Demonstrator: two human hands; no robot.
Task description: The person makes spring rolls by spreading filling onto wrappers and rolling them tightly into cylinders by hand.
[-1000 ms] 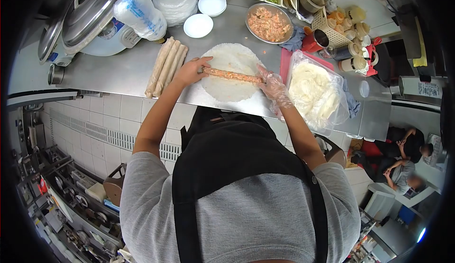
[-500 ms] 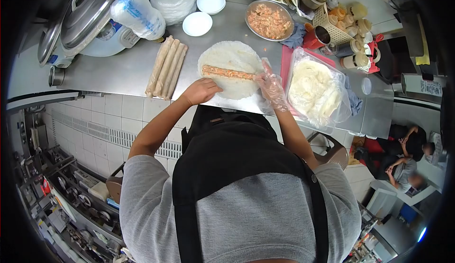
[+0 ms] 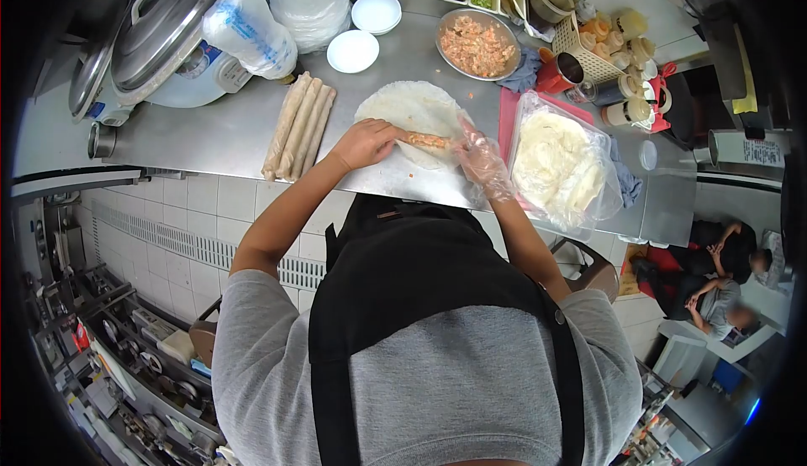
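Note:
A thin round white wrapper (image 3: 403, 99) lies on the steel counter with a strip of orange minced filling (image 3: 430, 140) across it. Its near part is folded up toward the filling. My left hand (image 3: 368, 142) is bare and closed on the wrapper's near left side, covering the left end of the filling. My right hand (image 3: 482, 163), in a clear plastic glove, grips the wrapper's right side at the filling's other end; its fingertips are partly hidden. Several finished rolls (image 3: 298, 128) lie side by side to the left.
A metal bowl of minced filling (image 3: 440, 52) stands at the back. On the right, a plastic-lined tray (image 3: 598, 134) holds a pile of white wrappers (image 3: 553, 155) on a pink board (image 3: 507, 109). Two white bowls (image 3: 352, 52), a bagged stack (image 3: 250, 33) and sauce bottles (image 3: 627, 113) stand around.
My left hand has moved right and slightly up, bringing the wrapper's near edge toward the filling. Less of the filling shows now. My right hand stays at the right end.

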